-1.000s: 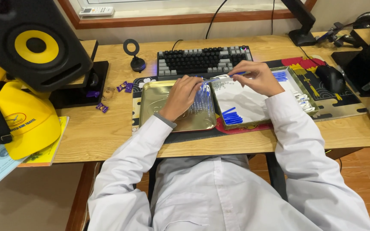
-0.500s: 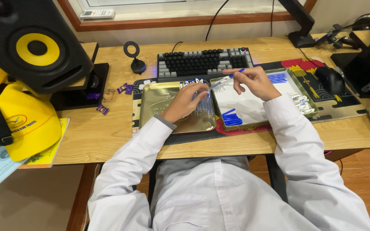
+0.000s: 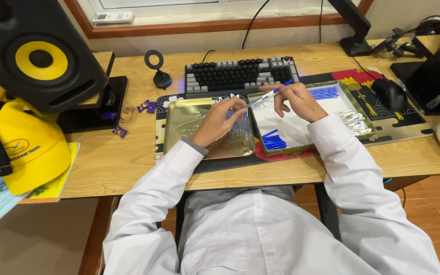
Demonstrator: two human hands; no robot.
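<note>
The right hand (image 3: 297, 100) pinches a slim pen (image 3: 270, 93) with a blue cap between thumb and fingertips, closed on its upper, capped end. The pen's long axis runs on a diagonal, from the blue tip up and to the right near the keyboard (image 3: 240, 75) down and to the left toward the other hand. The left hand (image 3: 219, 119) meets the lower end of that same pen with its fingertips drawn together; whether it grips the barrel or only touches it cannot be told at this size. Both hands therefore sit on one line, the right hand at the high end and the left hand at the low end, with the pen bridging the seam between two containers. Under the left hand lies a gold metal tray (image 3: 189, 130) holding a cluster of clear barrels (image 3: 239, 125) along its right side. Under the right hand lies a white-lined box (image 3: 301, 127) with green rim, holding a row of blue caps (image 3: 273, 141) at its near left, a second blue group (image 3: 326, 92) at the far right, and a stack of white pen parts (image 3: 353, 122) along the right wall. The left hand is nearer to the clear barrels; the right hand is nearer to the white pen parts. Both containers rest on a patterned desk mat (image 3: 398, 118) in front of the keyboard.
</note>
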